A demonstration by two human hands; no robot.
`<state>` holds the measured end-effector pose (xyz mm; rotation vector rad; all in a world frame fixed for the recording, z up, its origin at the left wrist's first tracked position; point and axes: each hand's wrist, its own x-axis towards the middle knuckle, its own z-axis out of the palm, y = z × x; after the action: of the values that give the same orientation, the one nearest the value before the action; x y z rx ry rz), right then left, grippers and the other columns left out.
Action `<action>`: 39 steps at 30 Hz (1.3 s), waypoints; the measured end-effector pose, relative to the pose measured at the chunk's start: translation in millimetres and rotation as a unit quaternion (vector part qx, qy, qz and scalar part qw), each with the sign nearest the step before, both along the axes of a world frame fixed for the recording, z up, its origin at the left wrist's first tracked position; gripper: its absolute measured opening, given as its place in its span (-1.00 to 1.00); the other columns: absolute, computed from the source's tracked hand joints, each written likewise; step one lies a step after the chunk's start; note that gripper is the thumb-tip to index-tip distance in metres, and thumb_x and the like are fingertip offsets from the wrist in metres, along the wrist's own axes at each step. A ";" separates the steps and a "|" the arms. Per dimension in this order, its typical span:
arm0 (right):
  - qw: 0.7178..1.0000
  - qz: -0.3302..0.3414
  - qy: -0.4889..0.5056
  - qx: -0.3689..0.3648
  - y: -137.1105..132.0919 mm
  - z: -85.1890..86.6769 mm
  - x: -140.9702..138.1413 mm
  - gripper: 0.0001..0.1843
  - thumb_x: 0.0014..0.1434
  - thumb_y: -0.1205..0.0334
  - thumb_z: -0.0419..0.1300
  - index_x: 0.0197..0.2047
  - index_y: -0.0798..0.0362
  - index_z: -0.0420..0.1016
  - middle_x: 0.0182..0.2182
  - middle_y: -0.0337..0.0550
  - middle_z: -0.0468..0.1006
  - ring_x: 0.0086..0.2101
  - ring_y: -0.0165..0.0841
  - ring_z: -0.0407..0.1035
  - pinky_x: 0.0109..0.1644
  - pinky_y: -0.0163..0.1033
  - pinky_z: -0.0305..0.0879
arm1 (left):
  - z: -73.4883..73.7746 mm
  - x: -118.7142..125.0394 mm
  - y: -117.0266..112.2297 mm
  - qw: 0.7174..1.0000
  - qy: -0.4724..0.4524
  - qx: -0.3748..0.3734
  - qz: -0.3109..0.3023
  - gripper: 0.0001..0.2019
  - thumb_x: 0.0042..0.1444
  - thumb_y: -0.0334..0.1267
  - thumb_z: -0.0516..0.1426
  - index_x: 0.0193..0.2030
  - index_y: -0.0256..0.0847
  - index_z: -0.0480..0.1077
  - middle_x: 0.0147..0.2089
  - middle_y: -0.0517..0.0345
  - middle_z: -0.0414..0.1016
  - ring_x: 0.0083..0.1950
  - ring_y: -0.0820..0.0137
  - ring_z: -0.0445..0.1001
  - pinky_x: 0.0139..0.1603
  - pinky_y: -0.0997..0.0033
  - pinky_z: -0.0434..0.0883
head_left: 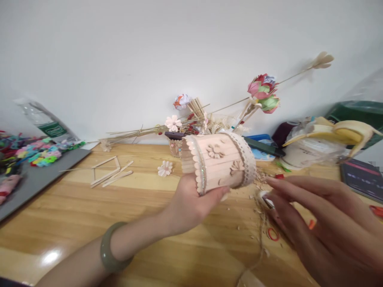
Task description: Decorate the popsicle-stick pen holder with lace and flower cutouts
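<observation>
My left hand [191, 203] grips a round pot made of popsicle sticks [218, 163], tipped on its side above the wooden table [89, 223]. The pot has wooden flower shapes on its wall, a lace band at one end and a glitter strip at the other. A green bangle [109, 249] sits on my left wrist. My right hand [323, 223] hovers just right of the pot with its fingers stretched toward it; a small white thing [266, 197] shows at the fingertips, too blurred to name.
Loose popsicle sticks [110, 171] and a paper flower [164, 168] lie at the left. Paper flowers on sticks [263, 93] lean on the wall behind. A plastic bottle [44, 121] and colourful clips [36, 153] lie on a grey board. Twine, scraps, a red rubber band [273, 234].
</observation>
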<state>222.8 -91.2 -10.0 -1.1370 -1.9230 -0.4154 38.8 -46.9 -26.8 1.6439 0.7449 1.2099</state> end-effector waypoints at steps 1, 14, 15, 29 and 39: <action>0.999 0.007 0.025 -0.019 0.7 -2.8 -1.9 -0.84 0.19 0.34 0.08 -0.16 -0.05 0.36 -0.30 -0.16 0.42 -0.36 -0.39 0.38 -0.31 -0.29 0.33 | 1.4 -0.9 1.4 1.000 -0.003 0.003 0.018 -0.72 0.05 -0.31 0.16 -0.06 -0.23 0.46 0.00 0.07 0.53 0.03 0.24 0.47 0.12 0.24 0.37; 0.894 0.046 -0.041 -0.444 25.1 -60.4 -51.3 -0.79 0.12 0.37 0.00 -0.49 0.08 0.37 -0.45 -0.19 0.41 -0.47 -0.43 0.29 -0.42 -0.33 0.13 | 4.2 -5.1 9.8 0.996 -0.040 0.002 0.081 -0.72 0.00 -0.28 0.19 -0.10 -0.23 0.48 -0.04 0.04 0.54 0.02 0.21 0.47 0.11 0.19 0.36; 0.892 0.045 -0.038 -0.447 25.0 -59.9 -52.6 -0.81 0.12 0.37 0.01 -0.49 0.08 0.36 -0.45 -0.19 0.41 -0.47 -0.42 0.28 -0.42 -0.33 0.12 | 4.1 -5.4 10.1 0.996 -0.042 0.001 0.076 -0.72 0.01 -0.29 0.18 -0.10 -0.22 0.47 -0.04 0.05 0.54 0.02 0.22 0.47 0.11 0.19 0.36; 0.886 0.070 -0.011 -0.458 23.6 -62.3 -58.8 -0.82 0.07 0.44 0.01 -0.45 0.04 0.37 -0.42 -0.24 0.45 -0.40 -0.40 0.33 -0.34 -0.31 0.16 | 4.3 -7.1 11.5 0.997 -0.058 -0.015 0.056 -0.76 0.02 -0.31 0.16 -0.12 -0.22 0.48 -0.06 0.08 0.55 0.01 0.26 0.48 0.10 0.24 0.38; 0.890 0.104 -0.006 -0.444 27.4 -72.5 -49.4 -0.78 0.19 0.36 -0.02 -0.30 0.04 0.44 -0.35 -0.16 0.49 -0.36 -0.37 0.35 -0.26 -0.28 0.23 | 4.9 -5.9 15.0 0.996 -0.077 -0.007 0.047 -0.71 0.00 -0.37 0.16 -0.09 -0.29 0.45 0.00 0.04 0.52 0.05 0.26 0.46 0.11 0.28 0.37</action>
<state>173.4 -63.7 -82.4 -1.4360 -2.2710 0.6618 33.0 -31.9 -21.9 1.4994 0.7380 1.3774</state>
